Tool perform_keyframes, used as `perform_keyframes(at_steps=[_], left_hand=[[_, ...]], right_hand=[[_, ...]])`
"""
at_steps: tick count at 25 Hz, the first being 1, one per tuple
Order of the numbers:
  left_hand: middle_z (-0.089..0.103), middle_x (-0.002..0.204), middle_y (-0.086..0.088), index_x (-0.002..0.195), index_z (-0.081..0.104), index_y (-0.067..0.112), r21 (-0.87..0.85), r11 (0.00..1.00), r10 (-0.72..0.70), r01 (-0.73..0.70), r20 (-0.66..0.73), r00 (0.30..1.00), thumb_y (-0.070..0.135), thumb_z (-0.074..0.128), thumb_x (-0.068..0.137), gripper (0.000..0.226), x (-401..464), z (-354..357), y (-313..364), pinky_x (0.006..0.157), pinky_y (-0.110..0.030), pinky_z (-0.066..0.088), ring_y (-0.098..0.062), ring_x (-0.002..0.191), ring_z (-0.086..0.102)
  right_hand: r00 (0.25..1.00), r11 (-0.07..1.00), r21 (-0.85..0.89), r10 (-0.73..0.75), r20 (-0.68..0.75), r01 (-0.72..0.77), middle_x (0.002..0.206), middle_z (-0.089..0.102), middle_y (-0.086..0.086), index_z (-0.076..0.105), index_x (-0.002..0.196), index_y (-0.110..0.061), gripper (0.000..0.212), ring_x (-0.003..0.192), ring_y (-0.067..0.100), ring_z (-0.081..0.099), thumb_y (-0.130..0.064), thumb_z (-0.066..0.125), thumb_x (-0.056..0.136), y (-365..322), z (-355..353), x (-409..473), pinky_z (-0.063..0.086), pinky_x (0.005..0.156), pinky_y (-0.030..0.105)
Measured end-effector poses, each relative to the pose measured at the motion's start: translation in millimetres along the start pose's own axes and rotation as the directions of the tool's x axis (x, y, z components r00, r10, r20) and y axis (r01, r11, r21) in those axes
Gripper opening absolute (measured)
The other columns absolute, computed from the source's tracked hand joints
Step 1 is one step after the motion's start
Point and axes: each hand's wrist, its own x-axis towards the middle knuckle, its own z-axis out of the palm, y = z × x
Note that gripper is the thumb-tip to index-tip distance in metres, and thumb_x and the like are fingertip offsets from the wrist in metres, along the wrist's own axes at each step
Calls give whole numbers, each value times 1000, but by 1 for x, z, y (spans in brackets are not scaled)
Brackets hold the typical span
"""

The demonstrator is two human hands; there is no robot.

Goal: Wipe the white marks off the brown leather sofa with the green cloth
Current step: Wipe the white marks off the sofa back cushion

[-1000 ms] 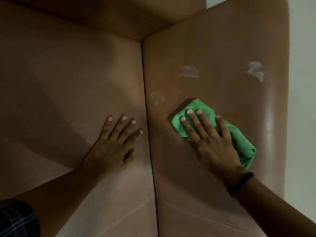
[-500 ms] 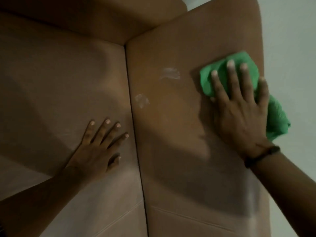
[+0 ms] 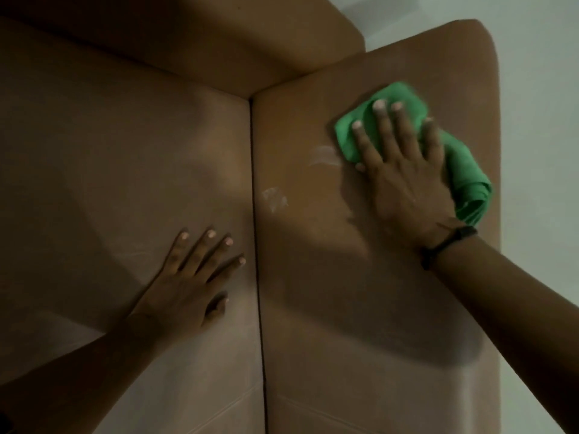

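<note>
My right hand [image 3: 404, 177] presses flat on the crumpled green cloth [image 3: 463, 173] on the right cushion of the brown leather sofa [image 3: 329, 292]. A white smear [image 3: 324, 156] lies just left of the cloth's edge, touching it. A second white mark [image 3: 274, 198] sits lower, close to the seam between the cushions. My left hand [image 3: 191, 286] rests palm down with fingers spread on the left cushion, holding nothing. The cushion under the cloth is hidden.
A dark seam [image 3: 255, 245] runs between the two cushions. The sofa backrest [image 3: 219, 48] rises at the top. A pale wall or floor [image 3: 539, 120] borders the sofa's right edge. A dark band circles my right wrist [image 3: 448, 245].
My right hand slid the cloth from the cushion's middle to the far right mark, then back left up to the upper smear. That right mark no longer shows. My left hand stayed planted.
</note>
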Motion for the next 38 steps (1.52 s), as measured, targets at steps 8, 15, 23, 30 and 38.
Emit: perform_keyframes(at_steps=[8, 15, 23, 30, 38], left_hand=[[41, 180, -17, 170, 51, 25, -15, 1000, 9, -8, 33, 999, 55, 68, 88, 89, 2, -3, 2, 134, -76, 19, -48, 166, 36], [38, 181, -17, 170, 50, 25, 10, 1000, 1, -2, 47, 999, 56, 67, 89, 88, 2, -5, 2, 136, -73, 12, -47, 168, 33], [42, 180, -13, 168, 54, 28, -21, 995, 97, -96, 72, 993, 59, 66, 91, 84, 7, -17, -21, 136, -68, 27, -41, 168, 36], [33, 183, -16, 175, 39, 33, 146, 989, -21, 16, 33, 999, 72, 40, 102, 83, 71, -41, -110, 136, -74, 11, -44, 171, 28], [25, 186, -16, 177, 34, 34, 178, 983, -42, 38, 21, 999, 72, 40, 102, 84, 67, -44, -105, 136, -73, -5, -44, 173, 16]], right_hand=[[987, 994, 97, -69, 143, 55, 182, -5, 14, 7, 175, -17, 68, 168, 35, -7, -39, 18, 111, -55, 4, 49, -5, 132, 60], [994, 997, 72, -12, 112, 4, 183, 1, 12, 12, 175, -19, 70, 169, 35, -3, -40, 23, 109, -71, 22, 36, -1, 132, 62], [922, 957, 114, -289, 258, 267, 183, -6, 5, 6, 175, -24, 64, 169, 30, -6, -31, 26, 115, -105, 34, -23, -6, 132, 59], [903, 941, 82, -338, 265, 329, 181, -14, 14, -4, 174, -19, 66, 167, 37, -13, -24, 19, 113, -129, 38, -8, -10, 130, 64], [986, 990, 100, -111, 128, 99, 182, 1, 13, 15, 174, -21, 71, 168, 39, -2, -20, 38, 108, -125, 39, 26, -13, 127, 63]])
